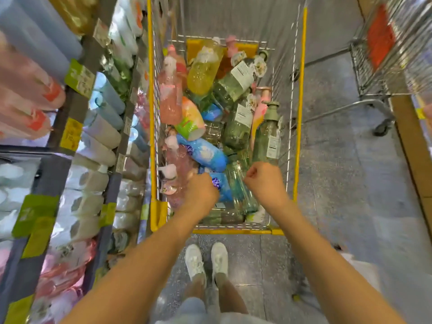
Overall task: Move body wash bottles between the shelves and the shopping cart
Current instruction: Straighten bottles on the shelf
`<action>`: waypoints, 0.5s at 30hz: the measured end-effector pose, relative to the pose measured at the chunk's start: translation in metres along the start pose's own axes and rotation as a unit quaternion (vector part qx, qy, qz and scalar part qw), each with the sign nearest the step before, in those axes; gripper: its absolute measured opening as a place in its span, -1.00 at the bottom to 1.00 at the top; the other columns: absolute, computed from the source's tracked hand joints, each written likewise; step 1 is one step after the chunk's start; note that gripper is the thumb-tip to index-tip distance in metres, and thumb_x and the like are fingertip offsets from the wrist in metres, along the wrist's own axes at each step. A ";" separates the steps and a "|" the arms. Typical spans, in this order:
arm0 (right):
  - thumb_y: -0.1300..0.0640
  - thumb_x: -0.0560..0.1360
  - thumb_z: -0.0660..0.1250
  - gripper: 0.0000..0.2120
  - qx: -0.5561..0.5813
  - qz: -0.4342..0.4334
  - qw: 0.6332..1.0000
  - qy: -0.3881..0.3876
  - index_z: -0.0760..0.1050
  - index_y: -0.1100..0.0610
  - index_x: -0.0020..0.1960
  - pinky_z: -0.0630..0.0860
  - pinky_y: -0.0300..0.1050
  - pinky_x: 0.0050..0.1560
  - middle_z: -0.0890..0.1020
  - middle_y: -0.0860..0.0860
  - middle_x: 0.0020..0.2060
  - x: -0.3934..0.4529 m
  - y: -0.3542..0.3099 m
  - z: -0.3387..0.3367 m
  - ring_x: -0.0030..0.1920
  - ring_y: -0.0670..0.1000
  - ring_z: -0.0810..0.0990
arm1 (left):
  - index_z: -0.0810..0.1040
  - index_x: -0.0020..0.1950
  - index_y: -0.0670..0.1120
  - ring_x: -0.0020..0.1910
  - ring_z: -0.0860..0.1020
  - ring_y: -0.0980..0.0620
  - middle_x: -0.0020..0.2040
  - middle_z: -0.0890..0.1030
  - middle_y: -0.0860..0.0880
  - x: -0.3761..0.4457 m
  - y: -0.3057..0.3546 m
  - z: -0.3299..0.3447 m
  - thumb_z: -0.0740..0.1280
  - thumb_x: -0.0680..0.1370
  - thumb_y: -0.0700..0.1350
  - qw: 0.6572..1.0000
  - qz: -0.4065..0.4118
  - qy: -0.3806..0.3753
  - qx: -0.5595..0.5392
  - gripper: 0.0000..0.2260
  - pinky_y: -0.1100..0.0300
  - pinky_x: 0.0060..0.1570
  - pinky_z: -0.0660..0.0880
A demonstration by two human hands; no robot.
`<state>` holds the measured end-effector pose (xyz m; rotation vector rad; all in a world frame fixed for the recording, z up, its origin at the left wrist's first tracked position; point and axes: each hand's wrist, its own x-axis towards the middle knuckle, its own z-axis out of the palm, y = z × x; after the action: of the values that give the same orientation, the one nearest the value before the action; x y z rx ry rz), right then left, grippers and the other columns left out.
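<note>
A person stood at the near end of a yellow-framed wire shopping cart (300, 113), both bare arms reaching down into it. The right hand (264, 183) gripped the base of a clear green pump bottle (267, 136), holding it upright near the right wall of the cart; its sage pump head pointed away from the person, and a white label with small dark print ran down its side, too blurred to read. The left hand (201, 192) was curled with its knuckles up, low among the bottles at the near left of the basket; whether it held one I could not tell. Beside it lay a blue bottle (205, 153) with a white flower and a purple mark, the lettering unreadable, touching a pink clear bottle (177, 164) with a white pump. Farther in lay a yellow clear bottle (203, 73), a pink bottle (170, 99) along the left wall, a bottle with an orange, pink and green wrap (190, 120), and two more green clear bottles (233, 85) carrying white printed labels, none legible. To the left rose shelves (63, 127) packed with pale, blue and pink bottles, their edges hung with green and yellow price tags (79, 77) smeared by motion. A second wire cart (378, 73) stood well apart at the upper right. The person's white shoes (207, 260) rested on grey speckled floor (339, 174).
</note>
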<state>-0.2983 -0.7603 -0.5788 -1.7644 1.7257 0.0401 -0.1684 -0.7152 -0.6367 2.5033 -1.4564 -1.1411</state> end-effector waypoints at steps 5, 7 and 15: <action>0.10 0.46 0.43 -0.63 0.001 0.108 0.992 -0.064 0.48 0.35 0.10 0.47 -0.03 -0.02 0.57 0.24 0.05 0.039 0.024 0.026 0.07 0.19 0.55 | 0.39 0.28 -0.20 0.26 0.39 -0.17 0.27 0.44 -0.21 0.048 -0.005 0.031 0.32 0.52 -0.11 0.982 0.069 -0.009 0.173 -0.63 0.06 0.19 0.32; 0.06 0.44 0.45 -0.64 0.000 0.127 0.987 -0.100 0.47 0.33 0.01 0.48 -0.06 -0.09 0.54 0.24 0.03 0.052 0.031 0.044 0.04 0.17 0.54 | 0.32 0.33 -0.17 0.30 0.35 -0.14 0.28 0.40 -0.17 0.066 -0.004 0.043 0.35 0.50 -0.02 0.972 0.086 -0.019 0.216 -0.52 0.07 0.22 0.29; -0.08 0.52 0.31 -0.35 -0.103 0.145 0.982 -0.060 0.21 0.41 0.31 0.49 -0.10 0.14 0.33 0.25 0.23 0.079 0.038 0.103 0.24 0.16 0.36 | 0.28 0.35 -0.19 0.30 0.43 -0.15 0.32 0.42 -0.17 0.120 -0.016 0.078 0.41 0.46 0.04 0.943 0.105 -0.111 0.294 -0.41 0.03 0.21 0.38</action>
<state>-0.2799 -0.7788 -0.7114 -1.5986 1.9312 0.4568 -0.1683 -0.7730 -0.7690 2.5079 -2.3656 -1.1026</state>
